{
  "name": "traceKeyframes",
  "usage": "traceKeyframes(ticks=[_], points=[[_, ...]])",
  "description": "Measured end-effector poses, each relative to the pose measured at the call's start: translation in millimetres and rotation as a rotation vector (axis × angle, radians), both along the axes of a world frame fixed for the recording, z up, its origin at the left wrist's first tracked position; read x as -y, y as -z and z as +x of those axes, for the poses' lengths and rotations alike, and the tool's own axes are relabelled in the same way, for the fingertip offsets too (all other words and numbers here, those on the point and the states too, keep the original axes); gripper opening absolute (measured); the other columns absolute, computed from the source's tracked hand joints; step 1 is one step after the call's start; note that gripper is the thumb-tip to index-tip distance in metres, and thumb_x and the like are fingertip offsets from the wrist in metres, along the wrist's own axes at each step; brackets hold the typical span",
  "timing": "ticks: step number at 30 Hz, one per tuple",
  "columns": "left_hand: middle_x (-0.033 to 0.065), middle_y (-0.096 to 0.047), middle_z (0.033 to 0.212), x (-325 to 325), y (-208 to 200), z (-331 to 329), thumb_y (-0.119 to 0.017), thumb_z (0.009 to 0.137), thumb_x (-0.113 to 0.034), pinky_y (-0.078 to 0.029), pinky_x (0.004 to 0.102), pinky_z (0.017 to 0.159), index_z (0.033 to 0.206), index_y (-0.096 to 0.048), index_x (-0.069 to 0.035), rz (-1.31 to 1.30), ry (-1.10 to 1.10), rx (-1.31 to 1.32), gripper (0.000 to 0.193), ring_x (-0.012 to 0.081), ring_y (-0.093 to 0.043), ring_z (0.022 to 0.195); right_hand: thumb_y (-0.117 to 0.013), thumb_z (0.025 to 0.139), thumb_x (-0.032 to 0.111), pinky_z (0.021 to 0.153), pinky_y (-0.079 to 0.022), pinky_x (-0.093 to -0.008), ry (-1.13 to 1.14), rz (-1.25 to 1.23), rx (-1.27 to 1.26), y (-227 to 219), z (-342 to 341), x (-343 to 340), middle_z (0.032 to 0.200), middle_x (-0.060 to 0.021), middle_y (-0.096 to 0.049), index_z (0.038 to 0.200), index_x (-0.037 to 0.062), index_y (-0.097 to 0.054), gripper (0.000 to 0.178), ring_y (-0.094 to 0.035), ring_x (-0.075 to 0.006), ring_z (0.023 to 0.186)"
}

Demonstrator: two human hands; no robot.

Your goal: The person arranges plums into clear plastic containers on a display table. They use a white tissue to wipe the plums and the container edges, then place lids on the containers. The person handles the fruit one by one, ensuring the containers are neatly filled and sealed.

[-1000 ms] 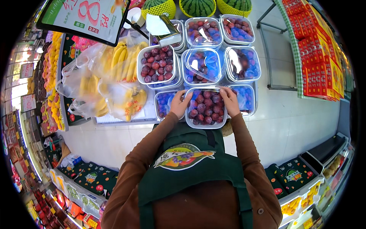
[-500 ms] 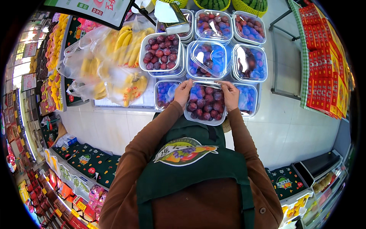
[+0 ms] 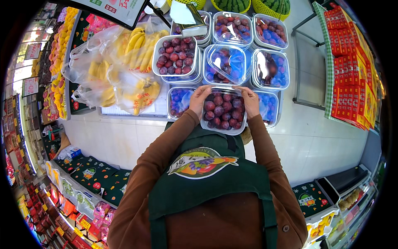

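- The tub (image 3: pixel 224 132) of dark plums (image 3: pixel 224 111) sits at the near edge of the table, just in front of the apron (image 3: pixel 199 145); what bears its weight underneath cannot be told.
- Left hand (image 3: pixel 200 101): thumb and fingers pinch the tub's far left corner.
- Right hand (image 3: pixel 250 101): fingers bent, pinching the far right corner.
- Clear plastic shines along the far rim, probably a lid; whether the fingertips grip lid or rim, I cannot tell.
- Step in hand, as I judge it: working that far edge with both hands at once.
- Next move calls for even pressure at both corners and a level tub, since the plums lie high.
- Lidded tubs stand just beyond; bagged bananas (image 3: pixel 139 47) lie far left.
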State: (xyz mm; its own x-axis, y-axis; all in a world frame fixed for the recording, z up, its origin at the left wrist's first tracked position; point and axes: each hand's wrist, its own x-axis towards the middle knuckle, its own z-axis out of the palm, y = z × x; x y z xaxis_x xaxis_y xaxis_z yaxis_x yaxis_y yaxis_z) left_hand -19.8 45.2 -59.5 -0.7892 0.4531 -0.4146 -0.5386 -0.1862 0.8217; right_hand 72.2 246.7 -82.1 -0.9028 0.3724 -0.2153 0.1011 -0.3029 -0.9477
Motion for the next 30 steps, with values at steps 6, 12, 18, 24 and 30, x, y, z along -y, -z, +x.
traceKeyframes(ticks=[6,12,18,24,30], points=[[0.0138,-0.05,0.137,15,-10,-5,-0.061,0.095,-0.022,-0.03,0.0354,0.109,0.121,-0.063,-0.002,0.11,0.178,-0.107,0.033,0.0188,-0.043,0.129,-0.055,0.099,0.016,0.097,-0.041,-0.0285,-0.036,-0.049,-0.014,-16,4,-1,0.117,-0.0105,-0.066,0.104,-0.0005,-0.069,0.022,-0.057,-0.0143,0.109],[0.0145,-0.045,0.142,40,-33,0,-0.036,0.103,-0.043,-0.034,0.039,0.108,0.122,-0.059,0.002,0.003,0.235,-0.021,0.054,0.0231,-0.047,0.126,-0.065,0.087,0.005,0.09,-0.045,-0.03,-0.171,0.085,-0.116,-80,42,-22,0.119,-0.0123,-0.062,0.089,-0.0007,-0.066,0.006,-0.06,-0.0161,0.1],[0.0056,-0.06,0.1,62,-22,21,-0.061,0.095,-0.016,-0.051,0.0286,0.079,0.124,-0.053,-0.007,-0.252,0.195,0.082,0.032,0.0122,-0.059,0.093,-0.073,0.08,0.001,0.074,-0.051,-0.0286,-0.772,0.044,0.018,-169,75,-34,0.089,-0.0079,-0.068,0.085,0.0009,-0.068,0.007,-0.064,-0.0158,0.083],[0.002,-0.057,0.082,68,1,37,-0.062,0.092,-0.007,-0.056,0.0252,0.057,0.093,-0.049,-0.005,-0.377,0.429,0.087,0.013,0.0092,-0.059,0.069,-0.074,0.08,0.001,0.073,-0.052,-0.0298,-0.781,0.021,-0.058,-194,77,-30,0.089,-0.0095,-0.068,0.085,-0.0005,-0.067,0.009,-0.065,-0.0167,0.08],[0.003,-0.056,0.08,59,-5,38,-0.059,0.093,-0.004,-0.059,0.0277,0.055,0.094,-0.045,-0.004,-0.266,0.398,0.066,0.014,0.0097,-0.059,0.065,-0.056,0.084,-0.006,0.07,-0.053,-0.0316,-0.223,0.17,-0.24,-193,60,-77,0.092,-0.0116,-0.06,0.085,-0.0012,-0.061,0.007,-0.061,-0.0184,0.076]])
